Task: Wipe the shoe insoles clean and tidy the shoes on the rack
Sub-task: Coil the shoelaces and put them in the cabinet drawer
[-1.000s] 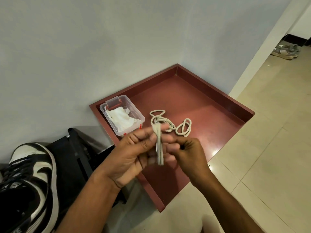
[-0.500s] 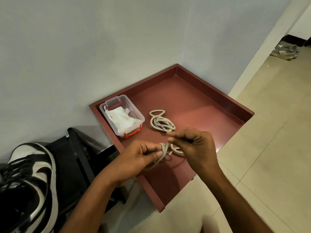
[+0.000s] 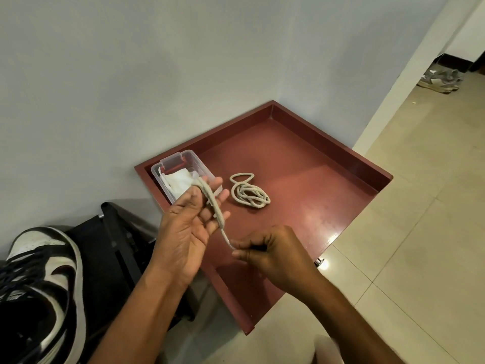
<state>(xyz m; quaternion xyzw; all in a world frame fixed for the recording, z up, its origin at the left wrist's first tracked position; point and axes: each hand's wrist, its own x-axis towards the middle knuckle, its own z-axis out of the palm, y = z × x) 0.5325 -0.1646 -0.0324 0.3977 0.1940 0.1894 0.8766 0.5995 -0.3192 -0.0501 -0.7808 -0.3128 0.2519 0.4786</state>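
- Shoelace [image 3: 214, 206] held in the air above the near-left part of the red tray [image 3: 341, 164], running from far-left to near-right.
- Far end laid over the fingers of the left hand [image 3: 189, 222], near end going down to the right hand [image 3: 267, 253]; long axis slanted, nearly taut between the two hands.
- Left hand palm up, fingers [image 3: 210, 187] mostly straight and a little spread, lace resting along them; thumb near the lace, but not possible to tell whether pressing it.
- Right hand lower and nearer, fingers curled, pinching the near end of the lace between thumb and fingertips.
- Probably a winding step: lace to be wrapped round the left fingers, so the pinched end must travel from near-right toward far-left, around the left hand.
- Right hand the moving one by this judgement, left hand the fixed form.
- Second lace [image 3: 249, 193], already coiled, lying on the tray floor just to the right of the left fingertips, apart from both hands.
- Clear plastic box [image 3: 183, 164] with white cloth [image 3: 175, 179] in the far-left corner of the tray, partly hidden behind the left fingers.
- Black and white sneaker [image 3: 47, 271] at the near left, on a black rack [image 3: 115, 245], well apart from the lace.
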